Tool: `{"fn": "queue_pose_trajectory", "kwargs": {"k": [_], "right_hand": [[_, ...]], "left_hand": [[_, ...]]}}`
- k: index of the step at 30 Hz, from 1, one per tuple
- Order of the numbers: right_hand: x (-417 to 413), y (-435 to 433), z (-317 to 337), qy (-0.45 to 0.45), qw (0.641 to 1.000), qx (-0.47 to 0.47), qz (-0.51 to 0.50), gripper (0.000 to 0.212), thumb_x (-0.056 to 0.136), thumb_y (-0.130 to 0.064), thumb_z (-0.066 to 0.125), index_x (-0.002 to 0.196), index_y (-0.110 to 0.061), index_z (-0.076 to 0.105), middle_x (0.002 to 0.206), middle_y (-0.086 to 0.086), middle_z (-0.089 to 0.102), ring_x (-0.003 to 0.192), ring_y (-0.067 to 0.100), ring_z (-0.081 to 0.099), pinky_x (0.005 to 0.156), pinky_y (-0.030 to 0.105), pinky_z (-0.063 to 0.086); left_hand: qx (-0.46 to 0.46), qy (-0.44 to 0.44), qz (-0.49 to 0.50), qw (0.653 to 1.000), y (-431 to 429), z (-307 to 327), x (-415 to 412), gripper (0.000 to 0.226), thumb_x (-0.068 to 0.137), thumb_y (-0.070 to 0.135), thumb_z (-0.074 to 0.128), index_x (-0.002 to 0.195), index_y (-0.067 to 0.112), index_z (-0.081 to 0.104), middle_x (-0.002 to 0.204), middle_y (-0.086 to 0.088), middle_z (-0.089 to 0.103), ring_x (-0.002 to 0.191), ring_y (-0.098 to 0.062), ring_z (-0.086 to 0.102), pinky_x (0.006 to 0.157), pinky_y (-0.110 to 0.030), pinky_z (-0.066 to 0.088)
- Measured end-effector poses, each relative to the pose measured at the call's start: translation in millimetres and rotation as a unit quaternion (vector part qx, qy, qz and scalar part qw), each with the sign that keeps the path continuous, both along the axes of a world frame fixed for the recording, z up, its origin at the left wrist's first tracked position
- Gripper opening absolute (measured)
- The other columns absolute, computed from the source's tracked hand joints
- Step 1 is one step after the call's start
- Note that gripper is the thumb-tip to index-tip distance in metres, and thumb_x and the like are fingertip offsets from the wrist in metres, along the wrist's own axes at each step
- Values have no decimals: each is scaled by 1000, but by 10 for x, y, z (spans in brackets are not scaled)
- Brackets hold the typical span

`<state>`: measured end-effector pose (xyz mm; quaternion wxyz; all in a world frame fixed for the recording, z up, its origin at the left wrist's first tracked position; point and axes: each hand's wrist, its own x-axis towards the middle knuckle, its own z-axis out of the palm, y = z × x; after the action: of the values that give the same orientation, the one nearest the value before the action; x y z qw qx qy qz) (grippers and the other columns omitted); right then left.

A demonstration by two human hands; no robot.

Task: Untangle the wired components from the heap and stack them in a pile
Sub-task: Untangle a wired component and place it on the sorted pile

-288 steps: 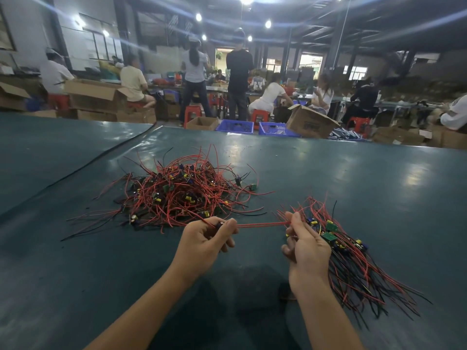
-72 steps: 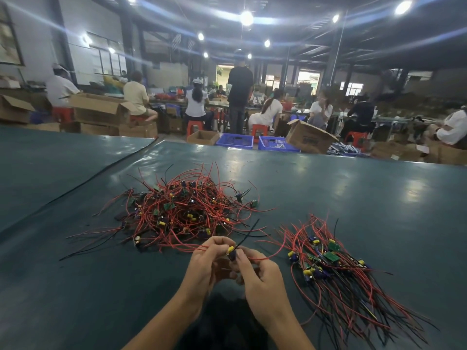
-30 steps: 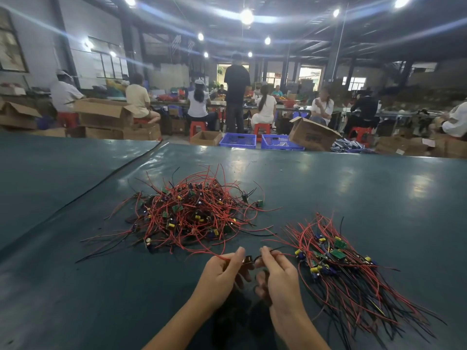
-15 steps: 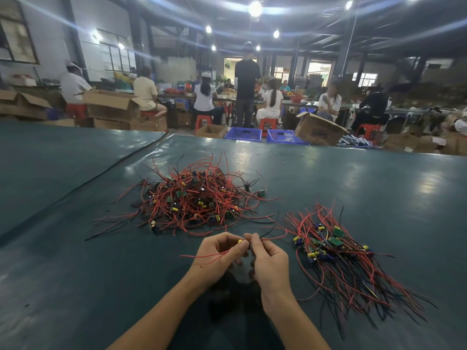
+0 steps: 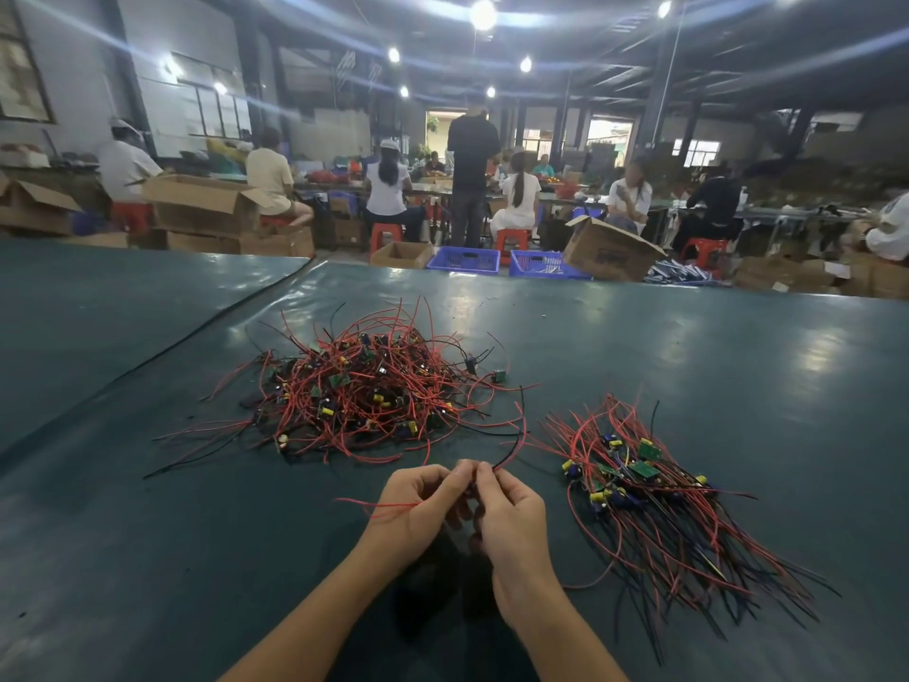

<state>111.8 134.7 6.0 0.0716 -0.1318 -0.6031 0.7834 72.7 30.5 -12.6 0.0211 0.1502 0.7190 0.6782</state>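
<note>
By the bench's (image 5: 147, 558) near edge, the left hand (image 5: 418, 499) and right hand (image 5: 511, 509) meet, fingertips of both pinching one wired component (image 5: 383, 505). Its red leads trail left and arc up toward the tangled heap (image 5: 364, 391) mid-bench. If that upper lead is snagged there, I reckon a tug would drag strands along, or scatter the sorted pile (image 5: 639, 489) just right.

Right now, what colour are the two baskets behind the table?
The baskets are blue, head view.

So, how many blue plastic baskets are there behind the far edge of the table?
2. The first basket stands past the far edge of the table, near the middle; the second basket is just right of it. Others may be hidden.
</note>
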Motion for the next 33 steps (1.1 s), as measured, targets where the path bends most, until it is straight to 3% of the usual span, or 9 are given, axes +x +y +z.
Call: {"fn": "queue_pose_trajectory", "kwargs": {"k": [3, 6, 9, 12, 15, 19, 22, 28, 33], "right_hand": [[-31, 35, -3, -8, 999, -17, -26, 34, 100, -22, 52, 79, -22, 78, 71, -1, 73, 77, 16, 70, 71, 33, 58], [-97, 186, 10, -20, 996, -61, -62, 26, 101, -22, 50, 95, -13, 74, 47, -9, 39, 39, 5, 34, 38, 20, 31], [-162, 431, 70, -5, 986, -127, -109, 26, 103, -20, 47, 97, -9, 69, 52, -6, 33, 35, 3, 21, 32, 17, 18], [-190, 560, 95, 31, 976, -158, -145, 25, 103, -19, 47, 95, -10, 69, 58, -4, 34, 34, 3, 20, 31, 17, 17], [-168, 540, 89, 46, 983, -92, -155, 23, 99, -27, 56, 88, -11, 68, 56, -7, 38, 36, 3, 24, 33, 16, 23], [-85, 283, 51, 28, 998, 24, -47, 31, 87, -42, 67, 64, -21, 67, 50, -9, 41, 43, 7, 36, 43, 17, 33], [-40, 177, 66, 34, 997, 70, -31, 30, 92, -36, 63, 70, -22, 77, 54, -12, 62, 47, 2, 51, 50, 16, 41], [-89, 447, 149, 50, 991, -58, -113, 31, 94, -29, 61, 71, -19, 79, 53, -9, 56, 36, 3, 31, 34, 17, 27], [-85, 484, 139, 85, 986, -31, -138, 33, 96, -25, 60, 69, -19, 78, 53, -6, 57, 38, 4, 32, 35, 17, 26]], "left_hand": [[-13, 12, -17, 1000, -18, 35, 7, 29, 78, 48, 64, 64, 24, 71, 61, 2, 67, 57, -8, 63, 55, -17, 47], [2, 8, -21, 1000, -33, 63, 22, 25, 75, 46, 67, 63, 24, 71, 59, -1, 65, 55, -11, 61, 55, -18, 47], [21, 0, -24, 999, -64, 105, 24, 26, 76, 41, 67, 61, 21, 70, 57, -3, 64, 53, -12, 59, 54, -19, 47], [63, -21, -14, 998, -65, 121, 38, 26, 73, 41, 68, 59, 19, 69, 55, -2, 60, 52, -11, 55, 53, -19, 46], [82, -40, -3, 996, -22, 99, 71, 30, 69, 46, 71, 65, 16, 68, 57, -3, 60, 52, -11, 55, 52, -19, 44], [78, -39, -2, 996, 11, 87, 85, 30, 68, 47, 72, 65, 18, 71, 59, -2, 60, 53, -12, 54, 54, -20, 45], [71, -34, -14, 997, -5, 101, 90, 28, 68, 46, 74, 64, 19, 71, 60, -2, 61, 54, -11, 55, 55, -19, 46], [99, -35, -6, 994, -74, 187, 53, 26, 66, 43, 76, 64, 18, 74, 59, -3, 61, 52, -11, 52, 53, -18, 45], [265, -148, 1, 953, -81, 165, 33, 22, 59, 35, 81, 67, 15, 74, 63, 0, 60, 53, -10, 53, 48, -18, 44]]}}
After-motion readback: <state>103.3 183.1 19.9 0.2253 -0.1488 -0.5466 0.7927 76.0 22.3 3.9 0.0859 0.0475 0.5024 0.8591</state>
